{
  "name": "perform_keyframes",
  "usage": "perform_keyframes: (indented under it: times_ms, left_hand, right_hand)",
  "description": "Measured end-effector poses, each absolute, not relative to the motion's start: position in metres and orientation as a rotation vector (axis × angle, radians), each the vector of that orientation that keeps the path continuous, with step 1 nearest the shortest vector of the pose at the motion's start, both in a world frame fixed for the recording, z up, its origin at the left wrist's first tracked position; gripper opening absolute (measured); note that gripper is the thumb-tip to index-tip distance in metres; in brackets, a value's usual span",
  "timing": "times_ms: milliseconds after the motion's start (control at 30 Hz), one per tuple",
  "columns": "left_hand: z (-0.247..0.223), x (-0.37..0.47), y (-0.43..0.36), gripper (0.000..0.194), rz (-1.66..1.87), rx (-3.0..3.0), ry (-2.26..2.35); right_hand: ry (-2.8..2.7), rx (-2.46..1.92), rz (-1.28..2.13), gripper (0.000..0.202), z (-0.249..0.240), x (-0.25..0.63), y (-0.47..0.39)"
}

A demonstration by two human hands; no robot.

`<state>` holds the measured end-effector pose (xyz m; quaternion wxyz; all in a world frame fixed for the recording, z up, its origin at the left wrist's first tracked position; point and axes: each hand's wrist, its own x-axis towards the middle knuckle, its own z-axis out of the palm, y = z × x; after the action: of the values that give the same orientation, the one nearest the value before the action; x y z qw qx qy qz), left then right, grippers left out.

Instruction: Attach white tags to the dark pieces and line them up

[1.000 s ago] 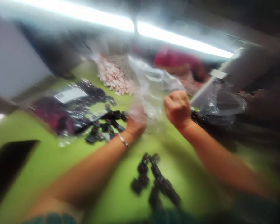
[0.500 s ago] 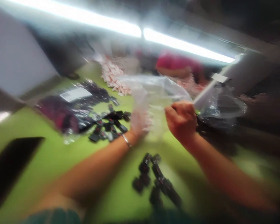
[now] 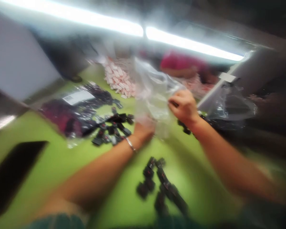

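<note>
Right hand raised, closed on clear bag | left hand at bag, grip unclear (blurry)

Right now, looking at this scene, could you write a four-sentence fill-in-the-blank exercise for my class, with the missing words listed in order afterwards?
1. The hand curled at the edge of the clear bag is the person's ____ one.
2. A bracelet circles the person's ____ wrist.
3. The tabletop is bright ____.
4. The label on the filled plastic package is ____.

Missing words: right; left; green; white.
</note>
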<state>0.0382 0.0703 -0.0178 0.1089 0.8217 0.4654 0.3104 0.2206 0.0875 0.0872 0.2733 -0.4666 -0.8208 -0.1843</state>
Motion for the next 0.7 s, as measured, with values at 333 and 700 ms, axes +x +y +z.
perform_keyframes:
  times_ms: [333,700]
  left_hand:
    - [-0.021,0.045,0.065,0.034,0.748,2.532,1.387]
    - [0.0,0.025,0.079,0.028,1.479,2.275,1.438]
  right_hand:
    - [-2.404,-1.371,-0.027,0.027,0.064,0.253,0.184]
    - [-2.468,-1.541,0.153,0.028,0.036,0.28,0.21]
